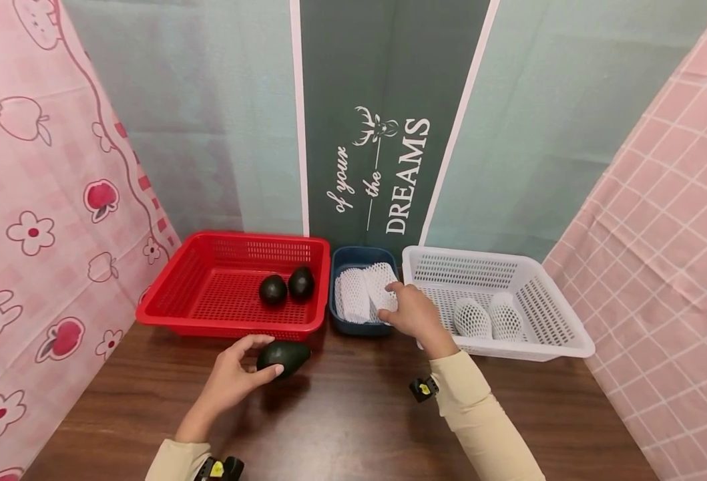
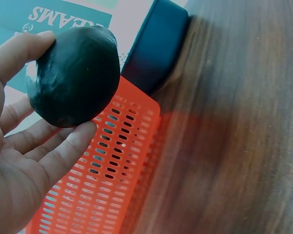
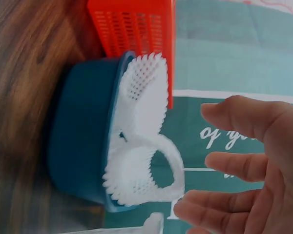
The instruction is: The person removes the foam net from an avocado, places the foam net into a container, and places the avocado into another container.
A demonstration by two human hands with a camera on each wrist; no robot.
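My left hand (image 1: 229, 375) holds a dark green avocado (image 1: 284, 359) between thumb and fingers, above the table just in front of the red basket. The left wrist view shows the same avocado (image 2: 78, 78) gripped by the fingertips. My right hand (image 1: 416, 312) reaches over a small blue bin (image 1: 362, 329) of white foam net sleeves (image 1: 353, 294). From the right wrist, the fingers of this hand (image 3: 249, 165) look spread and hold nothing, beside a net sleeve (image 3: 142, 109) whose round mouth faces them.
In the red basket (image 1: 227, 326) at left lie two avocados (image 1: 273, 290). The white basket (image 1: 560, 334) at right contains two net-covered fruits (image 1: 472, 319). All three containers stand side by side on a brown wooden table (image 1: 353, 414), with printed cloths behind and at both sides.
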